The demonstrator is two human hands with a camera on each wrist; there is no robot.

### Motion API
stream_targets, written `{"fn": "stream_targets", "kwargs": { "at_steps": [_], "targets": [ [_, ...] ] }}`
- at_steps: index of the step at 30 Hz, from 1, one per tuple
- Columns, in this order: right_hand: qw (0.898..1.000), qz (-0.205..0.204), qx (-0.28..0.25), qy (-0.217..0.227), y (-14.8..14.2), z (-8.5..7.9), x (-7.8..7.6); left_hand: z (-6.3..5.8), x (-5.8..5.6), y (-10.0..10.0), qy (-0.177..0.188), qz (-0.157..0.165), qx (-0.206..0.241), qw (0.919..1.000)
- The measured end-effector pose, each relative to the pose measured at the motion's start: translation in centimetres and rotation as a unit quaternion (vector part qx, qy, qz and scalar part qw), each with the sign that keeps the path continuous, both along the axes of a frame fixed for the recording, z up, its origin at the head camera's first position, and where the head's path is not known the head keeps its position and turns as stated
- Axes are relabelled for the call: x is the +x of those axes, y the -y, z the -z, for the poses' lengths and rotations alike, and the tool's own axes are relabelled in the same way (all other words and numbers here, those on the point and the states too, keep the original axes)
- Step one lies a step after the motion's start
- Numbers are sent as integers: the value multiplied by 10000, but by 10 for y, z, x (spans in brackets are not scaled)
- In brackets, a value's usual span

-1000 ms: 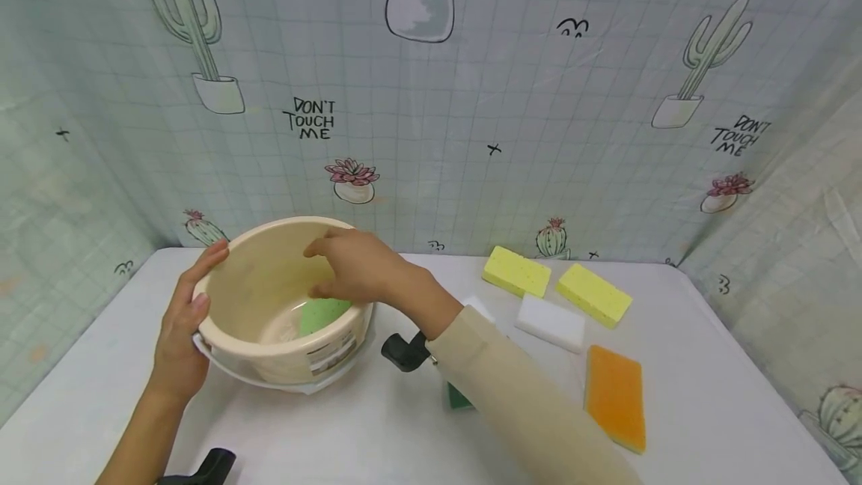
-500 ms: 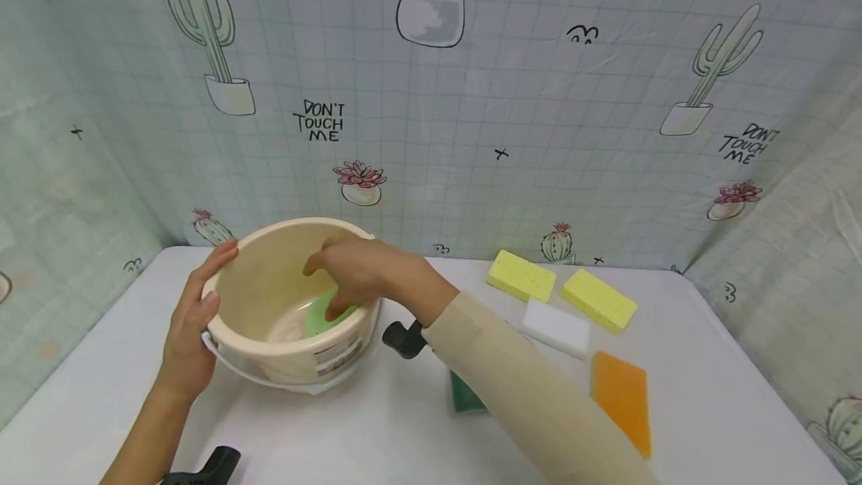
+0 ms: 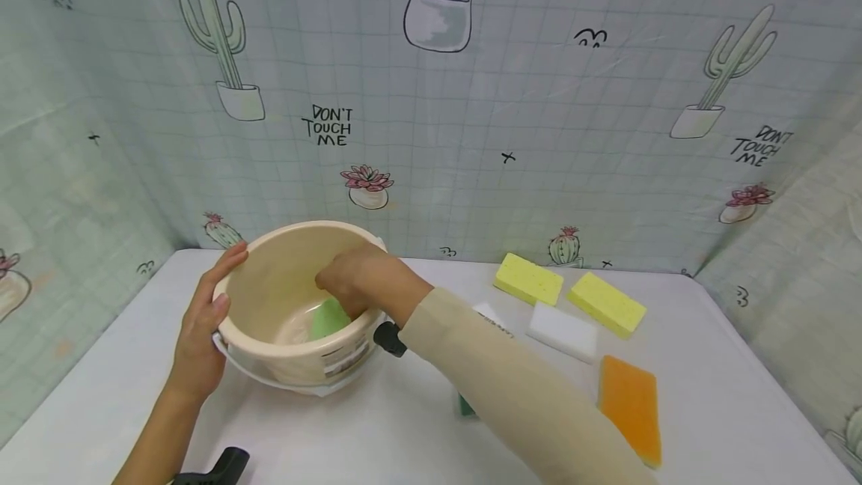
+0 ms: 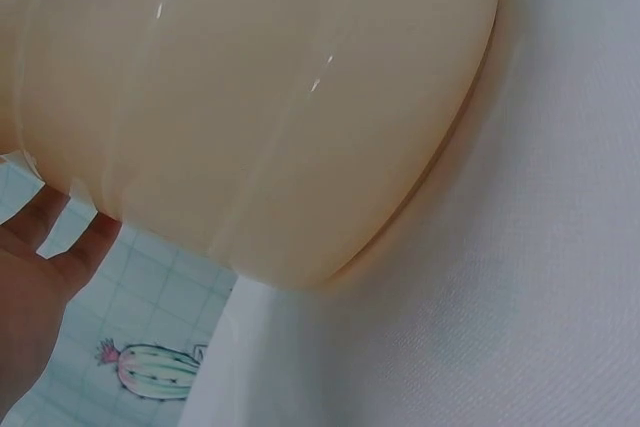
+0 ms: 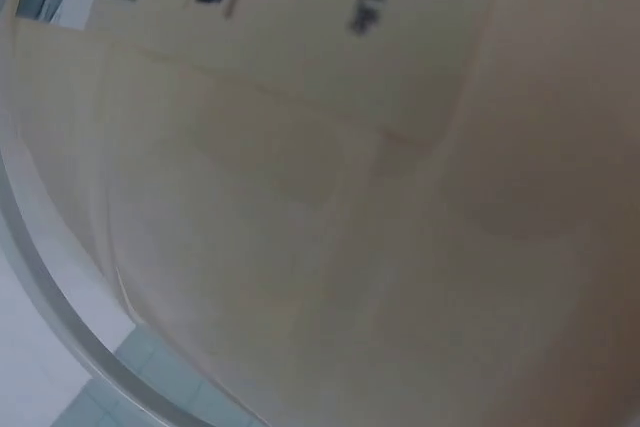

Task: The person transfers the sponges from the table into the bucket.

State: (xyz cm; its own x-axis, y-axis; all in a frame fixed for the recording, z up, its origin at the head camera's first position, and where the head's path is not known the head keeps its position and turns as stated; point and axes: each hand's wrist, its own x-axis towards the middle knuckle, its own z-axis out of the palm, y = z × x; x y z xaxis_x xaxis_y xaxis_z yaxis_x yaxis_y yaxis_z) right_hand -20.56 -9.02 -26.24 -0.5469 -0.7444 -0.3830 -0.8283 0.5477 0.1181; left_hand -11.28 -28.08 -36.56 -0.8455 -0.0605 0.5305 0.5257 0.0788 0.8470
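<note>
A cream plastic bucket (image 3: pixel 289 365) stands on the white table at the left of the head view. My left hand (image 3: pixel 202 335) grips its left side, thumb at the rim; in the left wrist view two fingers of the left hand (image 4: pixel 40 277) show against the outer wall of the bucket (image 4: pixel 270 107). My right hand (image 3: pixel 364 279) reaches down inside, over the right rim, and pinches a green sponge (image 3: pixel 328 319) near the bottom. Its fingertips are partly hidden. In the right wrist view the labelled bucket wall (image 5: pixel 240 197) fills most of the picture.
Two yellow sponges (image 3: pixel 528 279), a white sponge (image 3: pixel 562 331) and an orange sponge (image 3: pixel 629 406) lie to the right. The right sleeve (image 3: pixel 498 380) partly covers a dark green pad (image 3: pixel 466 406) and a white piece. A patterned curtain (image 3: pixel 431 133) hangs behind the table (image 3: pixel 377 440).
My right hand has gone deeper into the bucket and its fingers have closed in on the green sponge. The left hand keeps its hold. The head view has shifted slightly.
</note>
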Motion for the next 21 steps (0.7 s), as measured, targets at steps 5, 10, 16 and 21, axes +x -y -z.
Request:
{"fn": "stream_targets", "kwargs": {
  "at_steps": [5, 10, 16, 21],
  "targets": [
    [9975, 118, -635, 290, 1, 5, -6, 0, 0, -1, 28, -48, -6, 10000],
    [9938, 132, -1046, 351, 2, 9, -10, 2, 0, -2, 86, -198, -42, 9998],
    [9832, 7, -1735, 568, -12, -1, -12, 2, 0, -2, 12, -123, -119, 9999],
    [9622, -555, -2567, 716, -39, -7, -11, 2, 0, -1, -14, -157, -33, 9999]
  ]
}}
